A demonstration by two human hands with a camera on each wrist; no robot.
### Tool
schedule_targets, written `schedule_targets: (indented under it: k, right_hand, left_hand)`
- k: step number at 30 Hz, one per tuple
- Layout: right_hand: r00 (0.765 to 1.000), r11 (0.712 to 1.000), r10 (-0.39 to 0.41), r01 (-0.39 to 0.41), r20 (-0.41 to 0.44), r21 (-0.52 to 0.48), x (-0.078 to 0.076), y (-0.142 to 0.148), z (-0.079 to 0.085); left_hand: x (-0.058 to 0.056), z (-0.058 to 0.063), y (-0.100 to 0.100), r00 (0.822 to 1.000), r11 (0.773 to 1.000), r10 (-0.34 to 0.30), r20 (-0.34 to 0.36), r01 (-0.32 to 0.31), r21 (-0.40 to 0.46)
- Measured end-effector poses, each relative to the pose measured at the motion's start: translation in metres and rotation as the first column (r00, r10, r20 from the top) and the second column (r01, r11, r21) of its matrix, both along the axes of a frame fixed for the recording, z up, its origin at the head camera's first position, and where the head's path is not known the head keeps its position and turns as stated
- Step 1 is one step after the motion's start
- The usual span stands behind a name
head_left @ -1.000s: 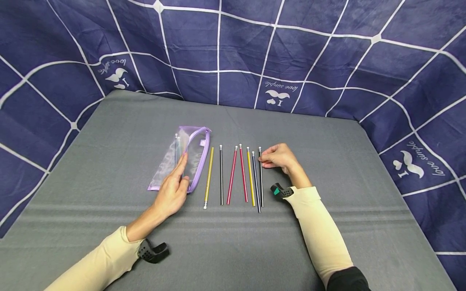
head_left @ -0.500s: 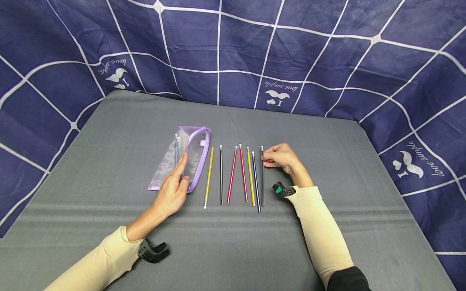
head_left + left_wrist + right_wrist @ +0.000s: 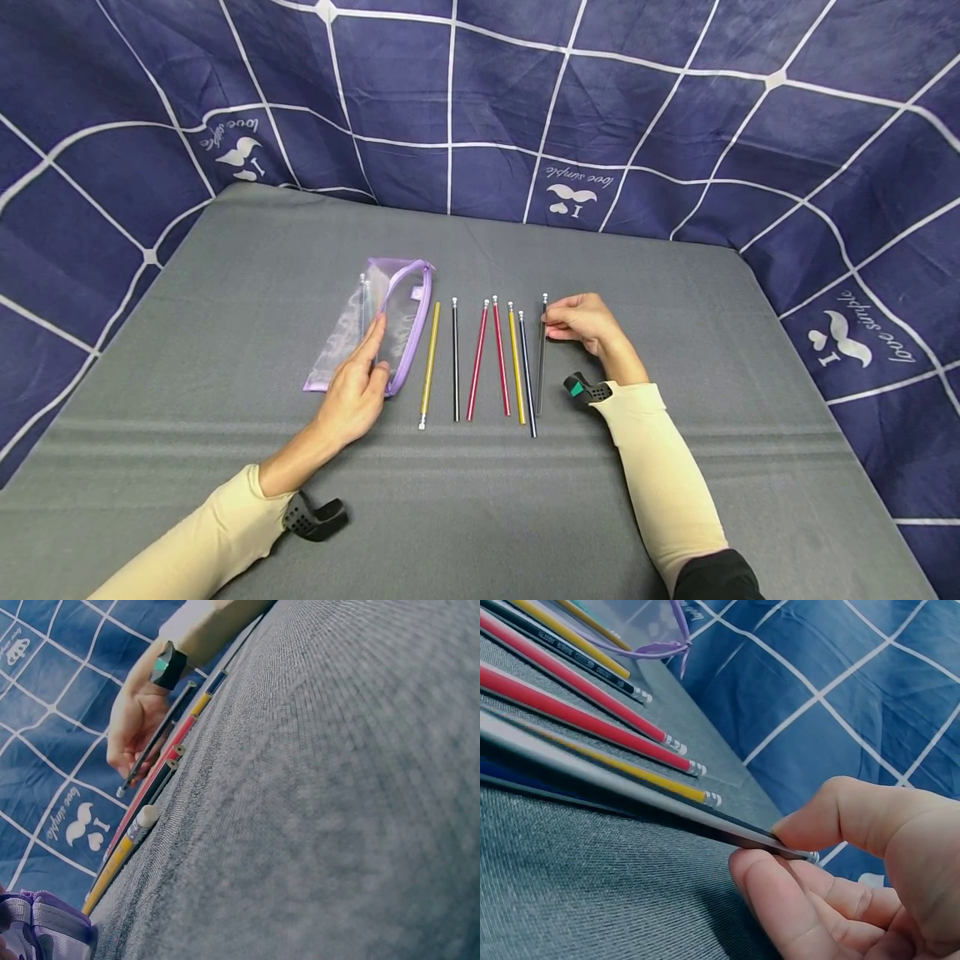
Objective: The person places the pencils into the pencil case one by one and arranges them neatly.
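My right hand [image 3: 581, 321] pinches a black pencil [image 3: 542, 367] between thumb and fingers near its eraser end. That pencil hangs above the grey cloth in the left wrist view, apart from the row beside it. My left hand [image 3: 354, 396] lies with straight fingers on a see-through pencil case [image 3: 408, 333] with purple edging and a zip. Inside the case a few thin pencil-like things show faintly, partly hidden by the fingers. Between the hands lie a yellow pencil [image 3: 430, 367], a black one, two red pencils [image 3: 501, 358], another yellow one and a dark blue pencil [image 3: 528, 375].
Grey cloth [image 3: 480, 517] covers the table. The leftmost yellow pencil has its eraser end toward me; the others in the row point theirs away. Behind and at the sides hangs a blue curtain [image 3: 495, 100] with white lines.
My right hand has shifted a little right and away from me, lifting the black pencil off the cloth beside the dark blue one. The left hand has stayed on the case.
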State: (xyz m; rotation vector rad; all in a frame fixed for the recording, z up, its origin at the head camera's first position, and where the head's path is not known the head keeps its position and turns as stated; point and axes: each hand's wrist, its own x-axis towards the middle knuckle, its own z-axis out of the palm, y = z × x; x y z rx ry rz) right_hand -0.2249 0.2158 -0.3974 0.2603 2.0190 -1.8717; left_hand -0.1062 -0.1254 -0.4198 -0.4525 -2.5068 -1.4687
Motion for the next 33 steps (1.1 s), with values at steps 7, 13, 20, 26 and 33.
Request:
schedule_targets:
  k: [7, 13, 20, 26, 33]
  right_hand:
    - [1.000, 1.000, 0.009, -0.009, 0.005, -0.011, 0.001, 0.000, 0.003]
    - [1.000, 0.999, -0.012, 0.012, 0.006, -0.032, 0.002, -0.004, 0.005]
    - [0.999, 0.998, -0.030, 0.031, 0.010, -0.058, -0.002, -0.017, 0.006]
    - [0.999, 0.997, -0.035, 0.036, 0.014, -0.073, -0.004, -0.022, 0.005]
    - [1.000, 0.997, -0.027, 0.028, 0.008, -0.075, -0.005, -0.026, 0.007]
  left_hand:
    - [0.000, 0.001, 0.001, 1.000, 1.000, -0.002, 0.012, 0.002, 0.003]
    - [0.000, 0.001, 0.001, 1.000, 1.000, -0.004, 0.013, 0.004, 0.000]
    - [0.000, 0.001, 0.001, 1.000, 1.000, 0.003, 0.015, -0.003, -0.003]
    - [-0.001, 0.001, 0.001, 1.000, 1.000, 0.003, 0.007, -0.002, -0.007]
    - [0.000, 0.002, 0.000, 1.000, 1.000, 0.011, 0.014, -0.011, -0.017]
